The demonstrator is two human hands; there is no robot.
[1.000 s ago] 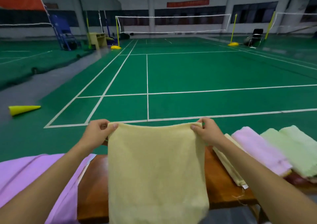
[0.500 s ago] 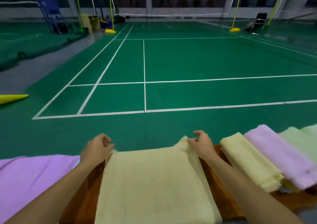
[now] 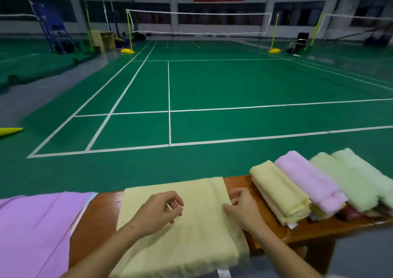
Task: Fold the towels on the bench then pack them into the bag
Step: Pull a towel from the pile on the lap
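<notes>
Two bare hands rest over a pale yellow towel (image 3: 180, 231) spread flat on a brown wooden bench (image 3: 100, 220), its near edge hanging over the bench's front. Left hand (image 3: 157, 211): above the towel's middle, fingers loosely curled, gripping nothing visible. Right hand (image 3: 242, 209): at the towel's right edge, fingers curled; whether they pinch the cloth cannot be told. Right of the towel, on the same bench, four folded towels lie side by side and overlapping: yellow (image 3: 278, 190), pink (image 3: 308, 180), and two light green (image 3: 344, 182). Purple fabric (image 3: 36, 231) covers the bench's left end. Beyond lie a green court (image 3: 212, 86) and net (image 3: 200, 22).
</notes>
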